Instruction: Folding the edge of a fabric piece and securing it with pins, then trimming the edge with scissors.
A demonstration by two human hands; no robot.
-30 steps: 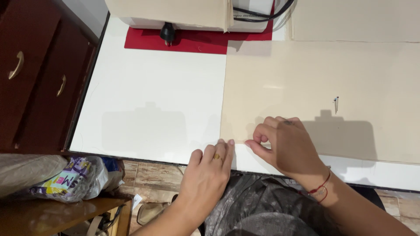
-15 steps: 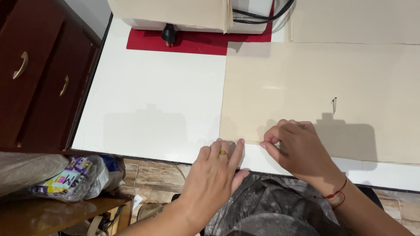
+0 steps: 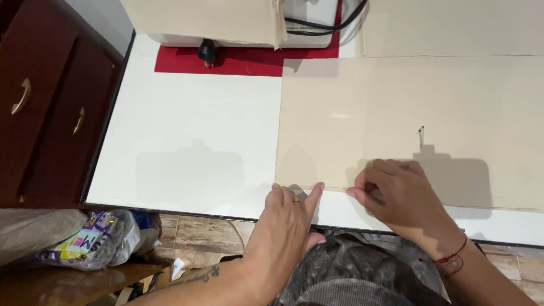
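Along the lower middle of the frame, we see the left hand (image 3: 286, 224) lying flat with its fingers stretched out, the fingertips pressing on the near edge of a large cream sheet (image 3: 408, 119) that covers the right half of the white table (image 3: 192, 136). Just to its right, the right hand (image 3: 399, 195) curls its fingers down onto the same edge; we cannot tell whether it pinches the sheet or only presses it. The sheet spreads away from both hands toward the upper right of the frame, so the hands touch only its lower border, near its lower left corner. A small dark pin (image 3: 420, 135) stands in the sheet above the right hand, apart from it. At the top of the frame a cream machine (image 3: 226, 22) sits on a red mat (image 3: 243, 59), with a black cable (image 3: 323, 25) beside it. A dark wooden cabinet (image 3: 39, 102) fills the upper left, and a crumpled plastic bag (image 3: 85, 241) lies at the lower left. Compared with a second ago, we find both hands resting on the same stretch of the edge, with the right hand shifted a little further right along it and the sheet lying as it did.
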